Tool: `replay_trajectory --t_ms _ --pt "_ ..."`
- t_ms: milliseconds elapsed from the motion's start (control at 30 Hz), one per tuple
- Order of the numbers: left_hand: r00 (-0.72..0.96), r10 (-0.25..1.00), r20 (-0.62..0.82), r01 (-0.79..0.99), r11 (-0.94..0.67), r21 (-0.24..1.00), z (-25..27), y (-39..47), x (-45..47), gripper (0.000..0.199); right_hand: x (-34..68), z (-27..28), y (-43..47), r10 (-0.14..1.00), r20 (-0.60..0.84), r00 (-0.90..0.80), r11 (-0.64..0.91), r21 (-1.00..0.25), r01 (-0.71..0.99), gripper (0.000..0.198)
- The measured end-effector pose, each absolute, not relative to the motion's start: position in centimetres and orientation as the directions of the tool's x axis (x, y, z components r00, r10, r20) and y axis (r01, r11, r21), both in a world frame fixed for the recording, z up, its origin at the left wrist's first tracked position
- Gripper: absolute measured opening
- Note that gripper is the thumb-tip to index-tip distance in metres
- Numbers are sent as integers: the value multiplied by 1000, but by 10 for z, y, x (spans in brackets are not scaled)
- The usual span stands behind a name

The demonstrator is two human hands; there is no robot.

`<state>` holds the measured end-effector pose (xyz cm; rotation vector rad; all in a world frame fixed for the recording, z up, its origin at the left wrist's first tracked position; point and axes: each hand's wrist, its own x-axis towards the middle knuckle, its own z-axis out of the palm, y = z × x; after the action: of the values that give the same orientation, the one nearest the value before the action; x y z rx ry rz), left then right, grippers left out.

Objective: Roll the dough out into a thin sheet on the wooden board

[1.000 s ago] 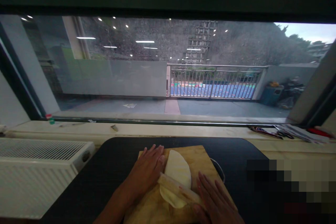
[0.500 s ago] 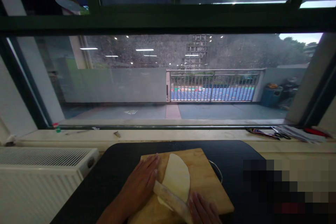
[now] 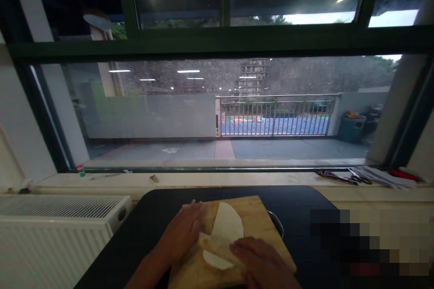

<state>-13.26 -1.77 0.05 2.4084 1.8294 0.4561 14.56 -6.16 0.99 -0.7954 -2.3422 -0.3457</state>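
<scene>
So on my feed right now both hands are down on the wooden cutting board [image 3: 261, 221], which sits on a black tabletop [image 3: 142, 221] at the near edge of the view. My left hand [image 3: 181, 235] is flat, fingers stretched out and together, palm pressed on the left end of a rolling pin [image 3: 217, 247]; it's not gripping anything, just lying on top. My right hand [image 3: 261, 259] is the same deal, open and flat, palm down over the right end of the pin, which runs at a slant from far-left to near-right. The pin lies across a pale flat sheet of dough [image 3: 226, 228], most of the dough sticking out on the far side and a smaller bit poking out near me under the pin. Just past the right edge of the board there's a metal rim or handle [image 3: 278, 223], can't tell what it belongs to. Off to the left is a white radiator [image 3: 57, 207]. Farther back there's a pale window sill [image 3: 237, 179] with scissors and some papers [image 3: 359, 177] on the right and a little red-and-green thing [image 3: 80, 170] on the left. Beyond the glass there's a railing [image 3: 274, 115].
</scene>
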Motion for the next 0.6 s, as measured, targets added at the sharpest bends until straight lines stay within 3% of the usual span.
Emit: replay_trajectory --t_ms 133,267,367,467,600 --pt "305 935 181 906 -343 249 1 5 -119 52 168 40 -37 588 524 -617 784 -180 594 43" --pt "347 925 152 919 -368 143 -14 17 -113 48 178 31 -22 618 436 -654 783 -267 562 34" --pt "325 926 194 936 -344 73 -23 18 -111 46 176 12 -15 581 507 -636 781 -130 610 25" --pt "304 922 239 942 -328 66 -24 12 -108 47 174 -8 -11 522 589 -617 745 36 666 33" --pt "290 923 252 943 -321 89 -21 4 -107 50 171 -31 -10 491 630 -602 699 128 704 34"
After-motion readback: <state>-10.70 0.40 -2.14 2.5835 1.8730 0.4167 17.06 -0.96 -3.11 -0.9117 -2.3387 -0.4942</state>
